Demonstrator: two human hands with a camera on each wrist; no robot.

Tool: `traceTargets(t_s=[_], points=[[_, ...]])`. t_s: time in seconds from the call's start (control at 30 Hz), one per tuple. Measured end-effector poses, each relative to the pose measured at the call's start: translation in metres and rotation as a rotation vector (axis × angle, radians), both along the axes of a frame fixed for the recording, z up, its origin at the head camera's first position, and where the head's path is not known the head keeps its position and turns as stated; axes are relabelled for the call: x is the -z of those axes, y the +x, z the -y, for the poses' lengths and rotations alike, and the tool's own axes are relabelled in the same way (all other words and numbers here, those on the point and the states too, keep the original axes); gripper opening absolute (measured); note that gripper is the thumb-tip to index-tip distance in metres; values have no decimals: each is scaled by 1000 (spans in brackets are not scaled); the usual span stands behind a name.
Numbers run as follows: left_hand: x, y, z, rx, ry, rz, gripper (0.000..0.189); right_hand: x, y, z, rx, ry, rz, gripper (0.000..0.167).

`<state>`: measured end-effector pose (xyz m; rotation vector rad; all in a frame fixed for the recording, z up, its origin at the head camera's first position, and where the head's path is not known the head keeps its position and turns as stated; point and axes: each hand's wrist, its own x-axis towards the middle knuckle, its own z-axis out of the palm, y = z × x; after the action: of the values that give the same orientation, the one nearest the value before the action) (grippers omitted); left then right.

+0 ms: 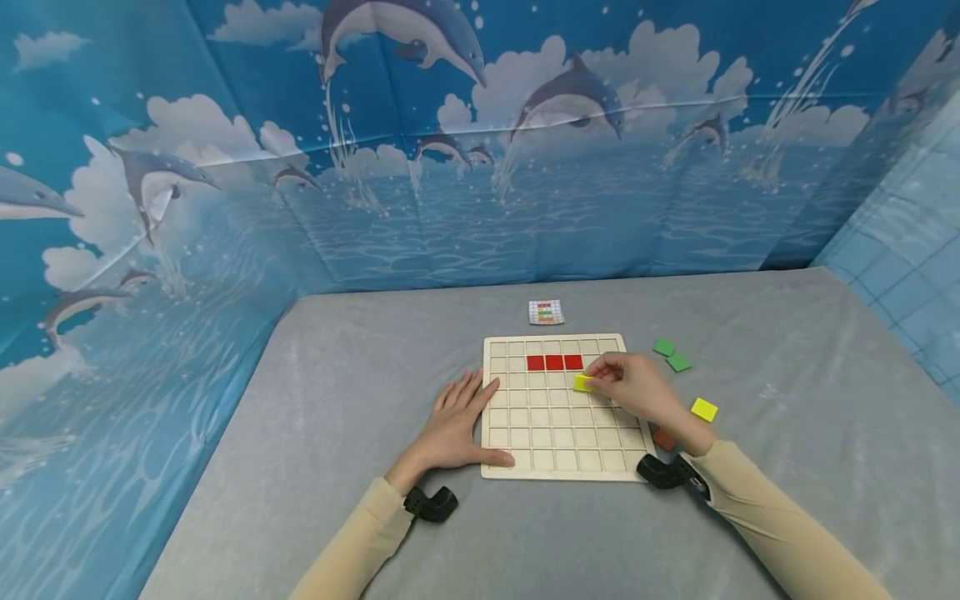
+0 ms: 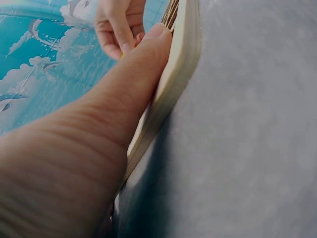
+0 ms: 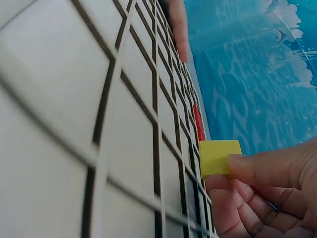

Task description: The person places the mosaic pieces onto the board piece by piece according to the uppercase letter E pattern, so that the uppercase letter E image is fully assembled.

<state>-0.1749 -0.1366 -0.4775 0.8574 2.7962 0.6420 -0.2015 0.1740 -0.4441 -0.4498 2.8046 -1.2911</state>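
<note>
A pale wooden grid board [image 1: 525,462] lies on the table, with three red square tiles [image 1: 554,362] side by side in its second row. My right hand [image 1: 637,387] pinches a yellow square tile [image 3: 213,153] between thumb and fingers, just over the cells below the rightmost red tile. At the board's left side rests my left hand [image 1: 450,433], fingers spread along the edge. Its thumb [image 2: 143,59] lies over the front left corner, as the left wrist view also shows.
Right of the board lie two green tiles [image 1: 678,362], another yellow tile [image 1: 704,409] and an orange-brown piece [image 1: 664,439] partly covered by the right wrist. A small card with a coloured grid pattern [image 1: 545,312] sits behind the board. A dolphin-print curtain [image 1: 450,217] hangs behind the grey table.
</note>
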Motion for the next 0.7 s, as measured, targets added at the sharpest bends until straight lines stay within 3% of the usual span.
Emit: traceTargets(t_s=[0.23,0.7], points=[[-1,0,0,-10,-10,13,111,-2,-8,27,-37,-23,19,3],[1,0,-1,-17,-23,16,111,5,-19,58,-49,-3,-45,5]])
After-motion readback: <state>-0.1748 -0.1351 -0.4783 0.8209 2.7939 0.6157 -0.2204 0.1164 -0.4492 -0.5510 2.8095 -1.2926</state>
